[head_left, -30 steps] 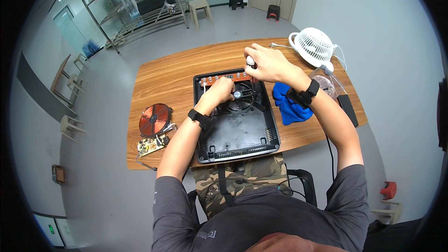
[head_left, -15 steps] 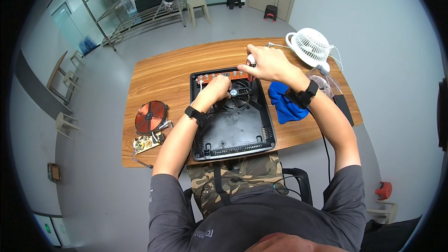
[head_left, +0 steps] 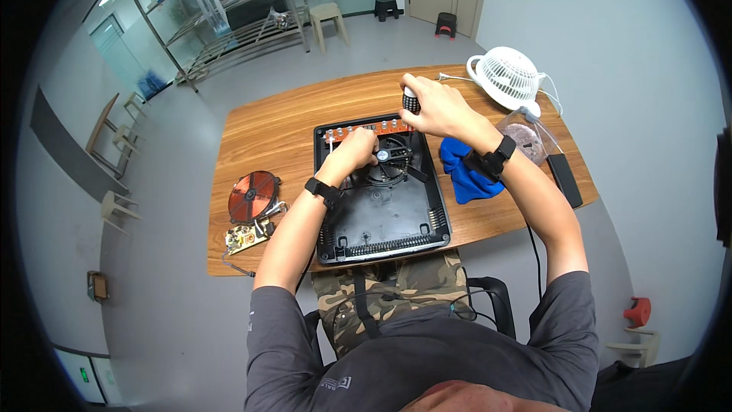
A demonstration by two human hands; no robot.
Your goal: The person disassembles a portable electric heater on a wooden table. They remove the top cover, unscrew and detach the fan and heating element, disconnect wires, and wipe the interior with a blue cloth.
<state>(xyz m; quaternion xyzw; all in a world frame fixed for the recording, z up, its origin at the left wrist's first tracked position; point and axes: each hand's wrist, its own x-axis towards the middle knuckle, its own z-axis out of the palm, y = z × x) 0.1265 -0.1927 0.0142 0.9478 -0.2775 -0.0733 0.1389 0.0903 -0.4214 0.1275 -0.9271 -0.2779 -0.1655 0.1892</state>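
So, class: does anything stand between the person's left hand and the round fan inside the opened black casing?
Nothing visible does. The left hand rests inside the black casing, right beside the fan. The right hand holds a screwdriver handle above the far edge.

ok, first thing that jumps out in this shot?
The opened black appliance housing at the middle of the wooden table, both hands over its far end. The right hand grips a screwdriver handle; the left hand rests by the fan. A copper coil lies at left.

Single head-worn fisheye view, aimed steeply down from above, wooden table seen at arm's length, edges bent toward rim.
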